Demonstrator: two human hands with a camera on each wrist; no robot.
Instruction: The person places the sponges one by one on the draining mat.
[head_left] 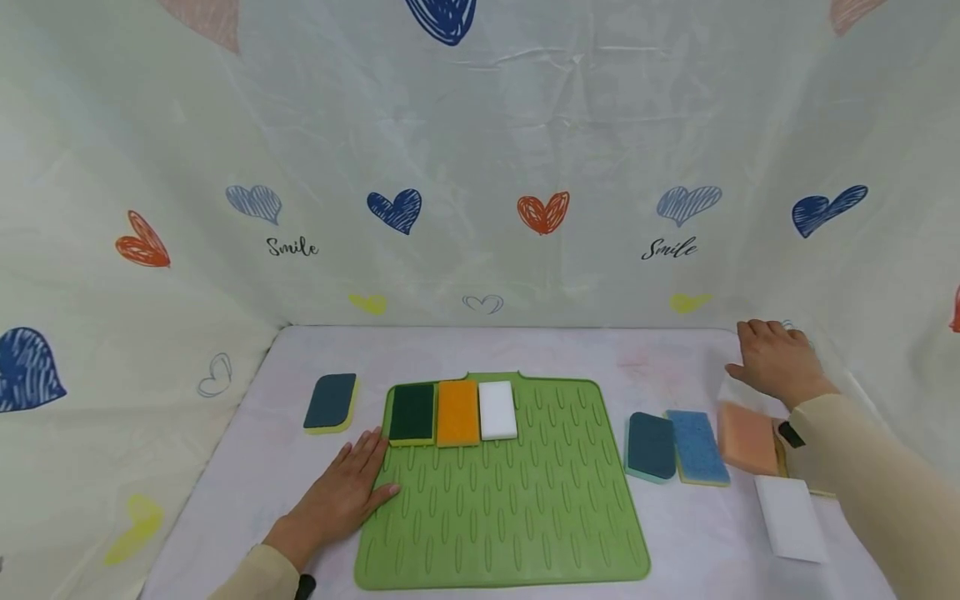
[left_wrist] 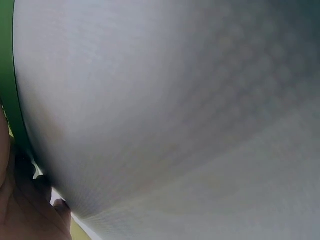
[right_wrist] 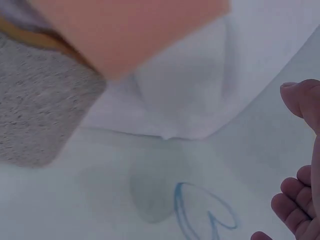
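My left hand (head_left: 341, 492) rests at the left edge of a ribbed green mat (head_left: 502, 517), fingers extended and thumb over the edge. Along the mat's top left lie a dark green scouring sponge (head_left: 412, 412), an orange sponge (head_left: 457, 412) and a white sponge (head_left: 497, 410), side by side. My right hand (head_left: 780, 362) is at the far right corner of the table, beyond a peach sponge (head_left: 750, 437), and holds nothing. In the right wrist view its fingers (right_wrist: 292, 205) and thumb stand apart. The left wrist view shows mostly blurred white cloth.
A slate-and-yellow sponge (head_left: 332, 400) lies left of the mat. On the right lie a dark teal sponge (head_left: 650, 446), a blue sponge (head_left: 697, 446) and a white block (head_left: 789, 517). A grey speckled sponge (right_wrist: 40, 100) is partly hidden by my right forearm in the head view.
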